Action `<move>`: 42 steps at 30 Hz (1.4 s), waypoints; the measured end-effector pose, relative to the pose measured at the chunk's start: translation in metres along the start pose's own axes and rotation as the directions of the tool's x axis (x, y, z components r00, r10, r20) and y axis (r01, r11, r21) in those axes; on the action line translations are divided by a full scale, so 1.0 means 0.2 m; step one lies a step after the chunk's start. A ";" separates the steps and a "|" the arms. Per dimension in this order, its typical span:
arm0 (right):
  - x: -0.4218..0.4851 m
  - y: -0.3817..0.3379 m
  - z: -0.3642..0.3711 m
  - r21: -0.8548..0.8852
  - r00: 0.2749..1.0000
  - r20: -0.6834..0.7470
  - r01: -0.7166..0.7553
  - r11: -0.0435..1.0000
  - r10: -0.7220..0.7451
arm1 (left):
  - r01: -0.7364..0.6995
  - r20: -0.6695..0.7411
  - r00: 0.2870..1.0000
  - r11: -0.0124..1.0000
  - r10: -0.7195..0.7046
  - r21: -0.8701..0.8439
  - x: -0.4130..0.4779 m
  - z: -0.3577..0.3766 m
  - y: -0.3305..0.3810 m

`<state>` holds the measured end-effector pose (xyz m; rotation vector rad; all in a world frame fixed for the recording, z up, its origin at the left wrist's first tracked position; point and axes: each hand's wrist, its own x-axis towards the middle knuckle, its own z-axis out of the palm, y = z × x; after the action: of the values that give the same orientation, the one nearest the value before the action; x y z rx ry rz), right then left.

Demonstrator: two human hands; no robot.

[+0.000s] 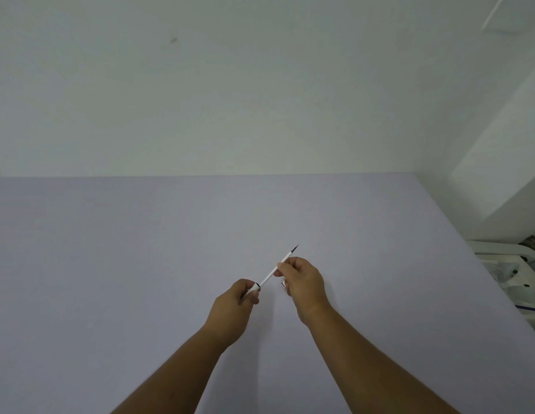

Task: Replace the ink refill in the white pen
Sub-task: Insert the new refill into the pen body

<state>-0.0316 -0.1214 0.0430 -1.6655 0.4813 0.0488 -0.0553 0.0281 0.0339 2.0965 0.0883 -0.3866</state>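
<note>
My left hand (239, 297) is closed around the white pen barrel (254, 287), whose open dark end points up and right. A thin white ink refill (270, 274) with a dark tip at its far end sticks out of that opening. My right hand (302, 282) pinches the refill between thumb and forefinger about midway along it. A small pale part (283, 284) shows tucked under the right hand's fingers; what it is I cannot tell. Both hands hover over the lavender table (140, 264).
A white wall rises behind the table's far edge. Past the table's right edge stand white and grey items (511, 273), partly cut off by the frame.
</note>
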 end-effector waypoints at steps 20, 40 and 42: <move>-0.06 -0.01 -0.08 0.092 0.995 0.095 0.014 0.996 -0.022 | -0.069 0.018 0.997 0.996 0.070 -0.056 -0.04 0.05 0.10; 0.26 0.12 -0.23 -0.796 0.996 0.088 0.075 0.601 -0.008 | -0.005 0.060 0.998 0.998 0.009 -0.062 -0.01 0.02 0.06; 0.28 0.16 -0.19 -0.874 0.994 0.108 0.103 0.476 -0.017 | 0.002 0.059 0.998 0.999 0.001 -0.053 0.00 0.02 0.04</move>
<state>-0.0009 -0.1759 0.0014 -2.7114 0.3304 0.3792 -0.0548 0.0210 0.0389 2.0318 0.0632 -0.4412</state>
